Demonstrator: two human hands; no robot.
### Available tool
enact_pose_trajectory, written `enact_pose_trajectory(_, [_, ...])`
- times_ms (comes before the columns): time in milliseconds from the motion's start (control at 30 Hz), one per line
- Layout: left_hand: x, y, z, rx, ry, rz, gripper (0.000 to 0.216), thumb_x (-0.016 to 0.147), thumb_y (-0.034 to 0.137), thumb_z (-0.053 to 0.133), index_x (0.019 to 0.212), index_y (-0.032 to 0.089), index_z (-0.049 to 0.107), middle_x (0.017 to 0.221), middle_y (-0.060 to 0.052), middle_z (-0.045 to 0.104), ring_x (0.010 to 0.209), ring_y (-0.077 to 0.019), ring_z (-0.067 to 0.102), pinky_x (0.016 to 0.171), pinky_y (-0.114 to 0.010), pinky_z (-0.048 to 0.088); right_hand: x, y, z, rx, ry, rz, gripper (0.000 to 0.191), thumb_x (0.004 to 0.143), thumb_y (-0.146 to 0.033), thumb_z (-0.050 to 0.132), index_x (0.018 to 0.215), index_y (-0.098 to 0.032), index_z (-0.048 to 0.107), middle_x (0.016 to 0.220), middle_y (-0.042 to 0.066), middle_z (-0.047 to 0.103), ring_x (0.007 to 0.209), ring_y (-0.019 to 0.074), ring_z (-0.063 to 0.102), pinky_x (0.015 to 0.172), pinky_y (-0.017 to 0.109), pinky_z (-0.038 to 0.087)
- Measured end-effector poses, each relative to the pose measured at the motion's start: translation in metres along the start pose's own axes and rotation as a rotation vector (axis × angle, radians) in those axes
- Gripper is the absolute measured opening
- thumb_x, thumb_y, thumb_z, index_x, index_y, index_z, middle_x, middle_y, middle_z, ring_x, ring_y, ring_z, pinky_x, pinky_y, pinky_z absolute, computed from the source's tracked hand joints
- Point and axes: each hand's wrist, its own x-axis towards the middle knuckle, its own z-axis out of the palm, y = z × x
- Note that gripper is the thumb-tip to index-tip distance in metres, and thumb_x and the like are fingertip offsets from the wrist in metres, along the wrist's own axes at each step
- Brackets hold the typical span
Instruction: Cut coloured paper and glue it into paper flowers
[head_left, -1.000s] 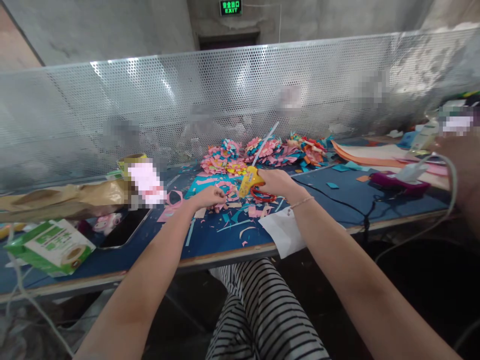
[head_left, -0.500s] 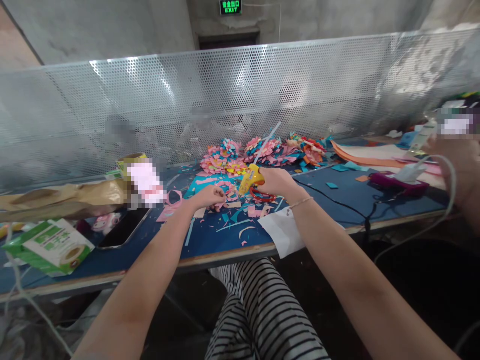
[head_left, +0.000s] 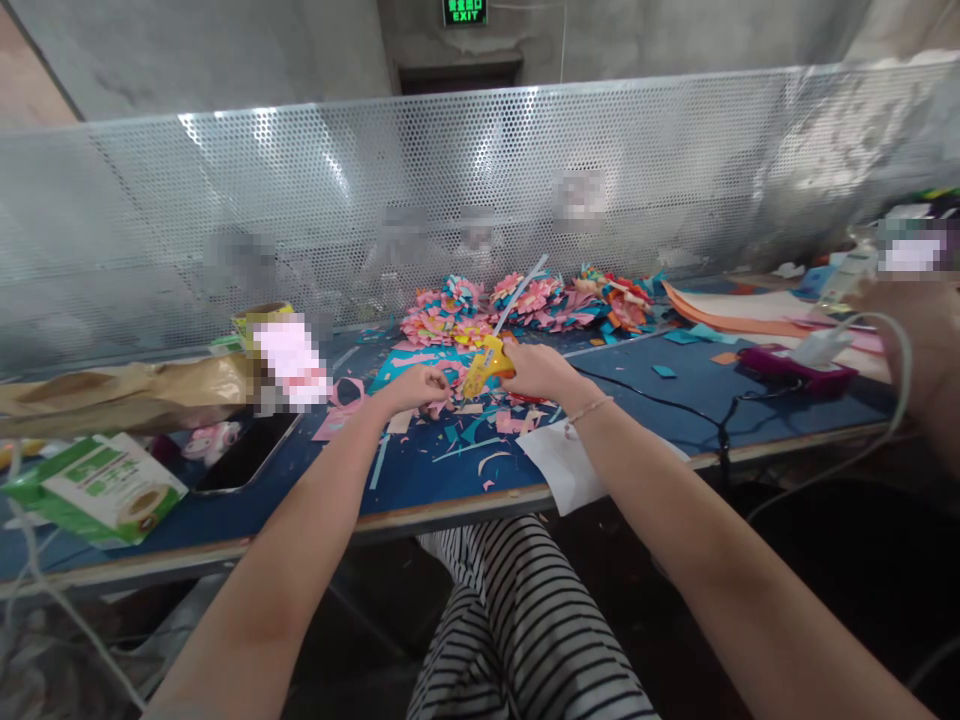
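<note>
My right hand (head_left: pixel 538 374) is wrapped round a yellow hot glue gun (head_left: pixel 484 367), with a long translucent glue stick (head_left: pixel 520 294) jutting from its back. The gun's nose tilts down toward my left hand (head_left: pixel 421 389). Its fingers are pinched together close over the table; what they hold, if anything, is too small to make out. Pink and blue paper scraps (head_left: pixel 469 430) lie around and below both hands. Behind them sit pink, blue and yellow paper flowers (head_left: pixel 450 312).
A phone (head_left: pixel 247 455), a green-white box (head_left: pixel 105 490) and brown paper (head_left: pixel 135 388) lie left. White paper (head_left: pixel 566 465) overhangs the front edge. Right are a black cable (head_left: pixel 652 400), a purple power strip (head_left: pixel 795 372), coloured sheets (head_left: pixel 742 303) and another person's arm (head_left: pixel 915 350). A perforated metal screen (head_left: pixel 637 180) stands behind.
My right hand has moved a little left with the glue gun, bringing its nose nearer my left hand. My left hand has barely moved.
</note>
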Motion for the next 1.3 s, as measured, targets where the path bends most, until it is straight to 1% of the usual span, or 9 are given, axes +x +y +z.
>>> enact_pose_trajectory(133, [0.003,-0.004,0.001,0.050,-0.022,0.015,0.008,0.066,0.025,0.056,0.071,0.018,0.057,0.050,0.003,0.060,0.045,-0.0123,0.056,0.044,-0.021,0.038,0.001,0.002,0.004,0.006,0.016,-0.043,0.037,0.079,-0.040,0.049,0.104,-0.013,0.052,0.098,0.014,0.066,0.084,0.0248,0.062,0.064,0.028,0.036])
enact_pose_trajectory(267, [0.004,-0.004,0.002,0.050,-0.029,0.023,0.008,0.066,0.025,0.056,0.070,0.018,0.058,0.052,0.002,0.060,0.045,-0.0127,0.056,0.044,-0.022,0.038,0.001,0.004,0.005,0.008,0.017,-0.072,0.033,0.080,-0.037,0.049,0.102,-0.012,0.053,0.097,0.014,0.065,0.084,0.0235,0.062,0.064,0.027,0.035])
enact_pose_trajectory(500, [0.002,-0.002,0.002,0.027,-0.031,0.015,0.007,0.065,0.023,0.055,0.069,0.018,0.058,0.047,0.002,0.058,0.044,-0.0133,0.055,0.044,-0.022,0.038,0.001,0.007,0.007,0.012,0.038,-0.114,0.028,0.082,-0.034,0.048,0.100,-0.013,0.053,0.097,0.014,0.066,0.082,0.0232,0.062,0.063,0.027,0.034])
enact_pose_trajectory(733, [0.004,-0.005,0.002,0.027,-0.033,-0.008,0.008,0.065,0.022,0.056,0.072,0.018,0.057,0.049,0.002,0.060,0.044,-0.0125,0.057,0.042,-0.020,0.037,0.001,0.011,0.003,-0.031,0.027,-0.088,0.030,0.081,-0.033,0.048,0.104,-0.014,0.053,0.098,0.013,0.066,0.084,0.0241,0.062,0.064,0.028,0.035])
enact_pose_trajectory(967, [0.000,0.002,0.003,-0.007,-0.035,-0.052,0.008,0.066,0.024,0.059,0.070,0.018,0.056,0.057,0.000,0.064,0.048,-0.0117,0.060,0.043,-0.019,0.039,0.001,0.023,0.002,-0.043,0.024,-0.074,0.028,0.080,-0.031,0.050,0.103,-0.016,0.055,0.099,0.011,0.066,0.085,0.0228,0.062,0.065,0.027,0.036])
enact_pose_trajectory(1100, [-0.001,0.004,0.004,-0.004,-0.027,-0.065,0.009,0.067,0.024,0.060,0.069,0.017,0.055,0.055,0.000,0.063,0.047,-0.0111,0.058,0.043,-0.018,0.038,-0.001,0.026,0.000,-0.040,0.022,-0.062,0.026,0.080,-0.030,0.049,0.101,-0.016,0.056,0.100,0.010,0.066,0.086,0.0219,0.062,0.065,0.027,0.036])
enact_pose_trajectory(1300, [0.001,0.001,0.003,-0.001,-0.043,-0.035,0.008,0.066,0.024,0.059,0.069,0.017,0.056,0.053,-0.001,0.063,0.045,-0.0124,0.058,0.043,-0.020,0.037,-0.004,0.028,-0.004,-0.015,0.016,-0.049,0.027,0.077,-0.030,0.049,0.100,-0.017,0.056,0.099,0.010,0.067,0.086,0.0227,0.062,0.062,0.026,0.035])
